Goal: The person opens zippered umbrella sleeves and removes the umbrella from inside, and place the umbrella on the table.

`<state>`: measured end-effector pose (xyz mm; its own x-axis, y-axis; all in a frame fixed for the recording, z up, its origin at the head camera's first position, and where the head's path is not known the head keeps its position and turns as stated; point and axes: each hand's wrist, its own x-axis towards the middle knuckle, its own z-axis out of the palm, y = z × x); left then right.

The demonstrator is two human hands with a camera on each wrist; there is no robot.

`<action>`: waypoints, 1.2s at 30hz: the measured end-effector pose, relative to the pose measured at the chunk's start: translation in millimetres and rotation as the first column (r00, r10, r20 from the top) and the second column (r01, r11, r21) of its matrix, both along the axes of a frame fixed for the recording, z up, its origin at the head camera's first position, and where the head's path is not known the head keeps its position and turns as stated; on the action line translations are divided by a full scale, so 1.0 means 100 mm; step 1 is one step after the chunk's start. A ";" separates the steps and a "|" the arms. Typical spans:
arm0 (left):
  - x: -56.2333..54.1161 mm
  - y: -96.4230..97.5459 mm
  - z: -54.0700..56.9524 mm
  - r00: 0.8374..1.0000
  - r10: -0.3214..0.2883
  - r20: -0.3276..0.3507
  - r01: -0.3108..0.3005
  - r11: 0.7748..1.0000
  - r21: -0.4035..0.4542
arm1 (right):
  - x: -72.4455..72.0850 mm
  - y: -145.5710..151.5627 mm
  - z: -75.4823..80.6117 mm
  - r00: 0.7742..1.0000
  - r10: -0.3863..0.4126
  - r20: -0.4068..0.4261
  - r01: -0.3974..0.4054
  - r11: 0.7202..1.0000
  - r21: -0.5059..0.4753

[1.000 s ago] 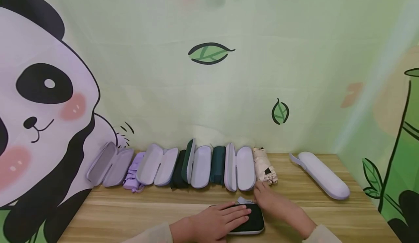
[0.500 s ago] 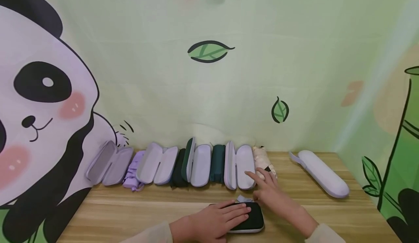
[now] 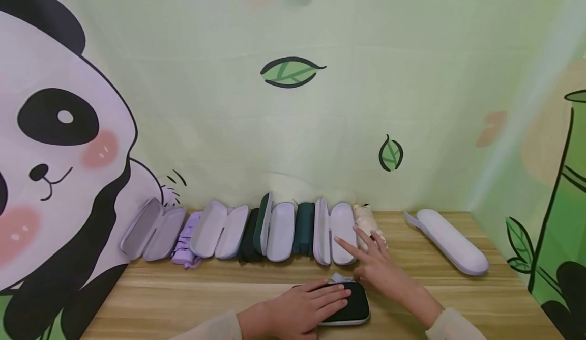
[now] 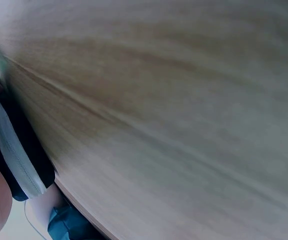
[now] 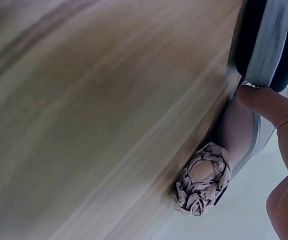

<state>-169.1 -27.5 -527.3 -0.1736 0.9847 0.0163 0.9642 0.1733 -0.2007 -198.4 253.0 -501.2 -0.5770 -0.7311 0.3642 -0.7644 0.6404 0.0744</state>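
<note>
A black zip case (image 3: 359,299) with a pale zipper band (image 5: 269,45) lies on the table in front. My left hand (image 3: 309,307) rests flat on its top, fingers straight and pointing right. At the case's far right corner, by a small grey strap (image 3: 341,278), is my right hand (image 3: 382,268), its fingers spread forward. In the right wrist view its thumb (image 5: 271,105) touches the end of the zipper band, beside a small metallic bit. Its fingertips overlap an open lavender case (image 3: 342,228) and a beige patterned folded umbrella (image 3: 364,218) in the head view.
Along the back stand more open hard cases (image 3: 229,228), with a purple folded umbrella (image 3: 185,241), a black one (image 3: 249,241) and a dark green one (image 3: 304,228) between them. A closed lavender long case (image 3: 453,243) with a strap lies at the right, before a panda-print cloth (image 3: 206,85).
My right hand's fingers have lifted from the case corner and spread forward, the forefinger reaching left, while its thumb end stays at the corner. My left hand and the black case keep their place.
</note>
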 end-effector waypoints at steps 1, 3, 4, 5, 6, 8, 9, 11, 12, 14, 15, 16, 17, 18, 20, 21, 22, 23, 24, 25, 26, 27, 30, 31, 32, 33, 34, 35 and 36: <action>0.00 0.00 0.00 1.000 0.000 -0.001 0.000 1.000 0.001 | 0.00 0.00 -0.01 1.000 0.003 -0.007 -0.003 1.000 0.002; 0.00 0.00 0.00 1.000 -0.001 -0.004 0.001 1.000 0.003 | -0.01 0.01 -0.03 1.000 0.005 -0.010 -0.005 1.000 -0.001; 0.00 0.00 0.00 1.000 -0.002 -0.007 0.002 1.000 0.004 | -0.01 0.02 -0.04 1.000 0.007 -0.010 -0.007 1.000 -0.007; 0.00 0.00 0.00 1.000 -0.004 -0.008 0.004 1.000 0.006 | -0.01 0.03 -0.05 1.000 0.004 -0.011 -0.005 1.000 -0.014; 0.00 0.00 0.00 1.000 -0.005 -0.009 0.005 1.000 0.007 | -0.01 0.04 -0.06 1.000 0.003 -0.012 -0.003 1.000 -0.020; 0.00 -0.01 0.01 1.000 -0.006 -0.013 0.007 1.000 0.012 | -0.01 0.06 -0.09 1.000 0.001 -0.010 -0.002 0.999 -0.034; 0.00 -0.01 0.01 1.000 -0.006 -0.011 0.006 1.000 0.014 | 0.00 0.07 -0.09 1.000 0.001 -0.010 -0.002 0.999 -0.041; 0.00 0.00 0.01 1.000 -0.004 -0.010 0.004 1.000 0.017 | 0.01 0.09 -0.11 1.000 0.002 -0.015 -0.003 0.999 -0.050; 0.00 0.00 0.02 1.000 -0.003 -0.009 0.003 1.000 0.019 | 0.01 0.10 -0.11 1.000 0.003 -0.013 -0.004 0.998 -0.056; -0.01 0.01 0.02 1.000 -0.001 0.000 0.001 1.000 0.025 | 0.03 0.13 -0.12 1.000 0.000 -0.007 0.000 0.998 -0.066; -0.01 0.01 0.02 1.000 0.000 0.007 0.000 1.000 0.027 | 0.03 0.14 -0.12 1.000 -0.001 -0.005 0.001 0.998 -0.071; -0.01 0.02 0.02 1.000 0.000 0.010 0.000 1.000 0.029 | 0.04 0.15 -0.12 1.000 -0.005 -0.008 0.004 0.997 -0.071; -0.01 0.02 0.02 1.000 0.000 0.016 0.000 0.999 0.033 | 0.05 0.15 -0.12 1.000 -0.009 -0.008 0.008 0.997 -0.073; -0.01 0.03 0.02 1.000 -0.001 0.018 0.001 0.999 0.036 | 0.05 0.16 -0.12 1.000 -0.012 -0.012 0.011 0.997 -0.073; 0.00 0.03 0.01 1.000 -0.003 0.019 0.002 0.999 0.040 | 0.06 0.16 -0.13 1.000 -0.008 -0.020 0.006 0.997 -0.077; 0.00 0.03 0.01 1.000 -0.004 0.011 0.004 0.999 0.043 | 0.07 0.16 -0.14 1.000 -0.004 -0.027 0.001 0.997 -0.082; 0.01 0.02 0.01 1.000 -0.005 0.003 0.005 0.999 0.046 | 0.07 0.16 -0.14 0.999 0.002 -0.032 -0.005 0.996 -0.089; 0.01 0.02 0.01 1.000 -0.005 -0.004 0.005 0.999 0.049 | 0.07 0.15 -0.14 0.999 0.006 -0.031 -0.009 0.995 -0.100; 0.01 0.01 0.00 1.000 -0.005 -0.011 0.005 0.999 0.050 | 0.07 0.14 -0.14 1.000 0.009 -0.029 -0.013 0.994 -0.112; 0.02 0.01 0.00 1.000 -0.004 -0.017 0.005 0.999 0.054 | 0.06 0.14 -0.14 1.000 0.012 -0.023 -0.014 0.992 -0.124; 0.02 0.00 0.00 1.000 -0.003 -0.023 0.005 0.998 0.056 | 0.06 0.13 -0.14 1.000 0.012 -0.016 -0.014 0.991 -0.135; 0.02 0.00 0.00 1.000 -0.002 -0.024 0.004 0.998 0.059 | 0.06 0.12 -0.13 1.000 0.010 -0.009 -0.011 0.990 -0.140; 0.02 0.01 -0.01 1.000 -0.004 -0.016 0.005 0.998 0.065 | 0.05 0.12 -0.12 1.000 0.002 0.012 0.000 0.992 -0.127; 0.02 0.01 -0.01 1.000 -0.005 -0.013 0.006 0.998 0.066 | 0.05 0.12 -0.11 1.000 0.000 0.016 0.002 0.993 -0.114; 0.02 0.02 -0.01 1.000 -0.004 -0.009 0.005 0.998 0.065 | 0.05 0.12 -0.11 1.000 -0.001 0.019 0.003 0.995 -0.098; 0.02 0.02 -0.01 1.000 -0.003 -0.005 0.003 0.998 0.064 | 0.05 0.12 -0.10 1.000 -0.001 0.019 0.002 0.997 -0.078; 0.01 0.02 -0.02 1.000 -0.001 -0.003 0.001 0.998 0.062 | 0.04 0.11 -0.09 1.000 0.005 0.016 -0.004 0.998 -0.064; 0.01 0.02 -0.02 1.000 0.002 -0.002 -0.002 0.998 0.060 | 0.04 0.11 -0.08 1.000 0.011 0.015 -0.010 0.999 -0.050; 0.01 0.02 -0.02 1.000 0.005 0.000 -0.005 0.998 0.057 | 0.03 0.11 -0.07 1.000 0.020 0.011 -0.019 0.999 -0.034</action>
